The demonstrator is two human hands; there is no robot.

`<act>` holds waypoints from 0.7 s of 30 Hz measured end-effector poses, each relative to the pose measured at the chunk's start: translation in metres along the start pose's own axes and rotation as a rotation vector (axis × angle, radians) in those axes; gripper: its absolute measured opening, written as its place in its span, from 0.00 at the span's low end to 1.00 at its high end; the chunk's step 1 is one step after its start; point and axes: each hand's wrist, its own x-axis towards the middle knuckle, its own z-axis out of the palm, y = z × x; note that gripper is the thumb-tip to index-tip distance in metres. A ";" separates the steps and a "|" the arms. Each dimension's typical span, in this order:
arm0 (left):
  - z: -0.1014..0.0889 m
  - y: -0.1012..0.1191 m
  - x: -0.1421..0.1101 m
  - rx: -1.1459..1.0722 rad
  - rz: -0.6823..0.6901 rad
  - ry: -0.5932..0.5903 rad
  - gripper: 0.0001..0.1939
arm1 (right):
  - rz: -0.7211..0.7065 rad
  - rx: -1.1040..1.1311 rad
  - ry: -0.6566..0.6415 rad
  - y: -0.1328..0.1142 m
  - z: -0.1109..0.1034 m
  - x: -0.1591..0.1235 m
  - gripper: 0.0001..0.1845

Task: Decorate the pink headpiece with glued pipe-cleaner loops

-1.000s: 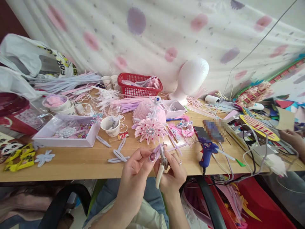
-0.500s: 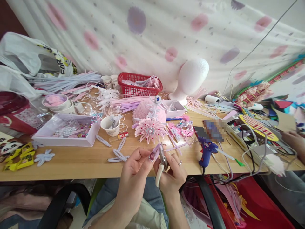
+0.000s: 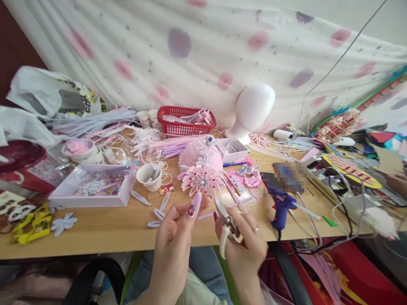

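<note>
My left hand (image 3: 175,241) pinches a looped lilac pipe cleaner (image 3: 197,204), held upright over the table's front edge. In my right hand (image 3: 243,243) are pliers (image 3: 227,220) with pale handles, their jaws pointing up and left, apart from the pipe cleaner. Just beyond both hands lies a pink flower (image 3: 202,181) with red beads and a pearly centre, in front of a pink yarn-like ball (image 3: 202,154). Bent pale pipe cleaner loops (image 3: 159,214) lie to the left of my left hand.
A blue glue gun (image 3: 282,207) stands on the right, near cables and a power strip (image 3: 337,199). Bead box (image 3: 92,201), paper cup (image 3: 149,178), red basket (image 3: 187,129) and white foam head (image 3: 254,110) stand farther back. Another person's hand (image 3: 397,182) shows at the far right.
My hands have moved apart: the pliers have come away from the pipe cleaner toward the right, while my left hand has shifted slightly left with it. The view has tilted a little.
</note>
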 end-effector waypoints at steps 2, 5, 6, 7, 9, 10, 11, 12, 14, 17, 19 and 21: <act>-0.006 0.003 0.004 0.007 0.030 0.063 0.14 | -0.023 -0.016 -0.034 -0.002 -0.013 0.006 0.22; -0.013 0.006 0.009 0.024 0.056 0.090 0.14 | -0.067 -0.043 -0.051 -0.006 -0.031 0.014 0.31; -0.015 0.007 0.009 0.032 0.055 0.082 0.15 | -0.062 -0.045 -0.065 -0.007 -0.034 0.015 0.33; -0.016 0.008 0.010 0.043 0.051 0.074 0.16 | -0.054 -0.042 -0.068 -0.008 -0.036 0.016 0.35; -0.017 0.008 0.009 0.077 0.043 0.067 0.17 | -0.042 -0.018 -0.080 -0.008 -0.036 0.017 0.35; -0.016 0.008 0.009 0.104 0.045 0.069 0.17 | -0.030 0.003 -0.073 -0.008 -0.034 0.017 0.33; -0.016 0.008 0.008 0.138 0.056 0.073 0.17 | -0.001 0.032 -0.058 -0.008 -0.031 0.016 0.30; -0.015 0.009 0.007 0.179 0.071 0.079 0.17 | 0.055 0.073 -0.039 -0.007 -0.028 0.015 0.26; -0.012 0.010 0.004 0.267 0.101 0.091 0.17 | 0.252 0.212 -0.028 -0.007 -0.023 0.013 0.17; -0.007 0.013 0.000 0.382 0.147 0.099 0.15 | 0.608 0.554 -0.074 -0.011 -0.017 0.016 0.10; -0.003 0.015 -0.004 0.450 0.180 0.083 0.11 | 0.768 0.772 -0.108 -0.014 -0.013 0.020 0.13; -0.001 0.017 -0.007 0.492 0.183 0.045 0.07 | 0.865 0.899 -0.139 -0.017 -0.009 0.024 0.17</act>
